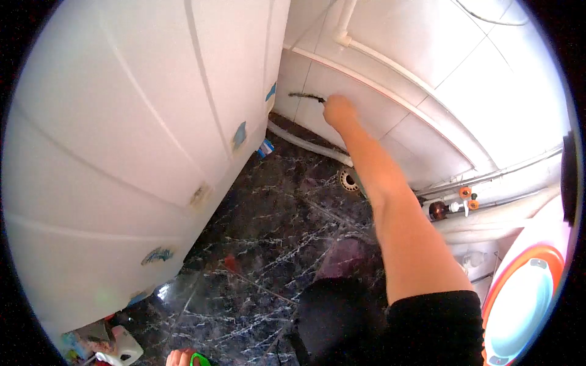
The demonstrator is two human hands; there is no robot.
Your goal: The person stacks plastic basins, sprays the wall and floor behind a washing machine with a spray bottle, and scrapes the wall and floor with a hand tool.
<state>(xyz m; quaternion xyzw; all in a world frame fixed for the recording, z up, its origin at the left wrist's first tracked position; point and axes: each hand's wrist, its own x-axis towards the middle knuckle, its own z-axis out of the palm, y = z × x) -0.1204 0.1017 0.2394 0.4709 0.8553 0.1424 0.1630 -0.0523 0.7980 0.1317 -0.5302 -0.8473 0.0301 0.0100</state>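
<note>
My right hand (340, 111) reaches out low in front of the white tiled wall (397, 131), fingers closed in a grip. A thin, dark, bristly strip, like a narrow brush (307, 96), sticks out of it to the left. My fingers hide its other end. Below the hand, a pale grey hose (308, 145) runs along the foot of the wall. It ends near a round floor drain (350, 180), partly covered by my forearm. My left hand cannot be made out. At the bottom edge, skin beside bright green looks like toes in a slipper (183, 358).
A large white appliance (140, 122) with rusty, peeling spots fills the left. Dark marbled tiles (244, 207) cover the floor. White pipes (415, 79) cross the wall. Valves with orange parts (467, 198) and an orange-rimmed basin (525, 305) are on the right. A white jug (127, 344) stands lower left.
</note>
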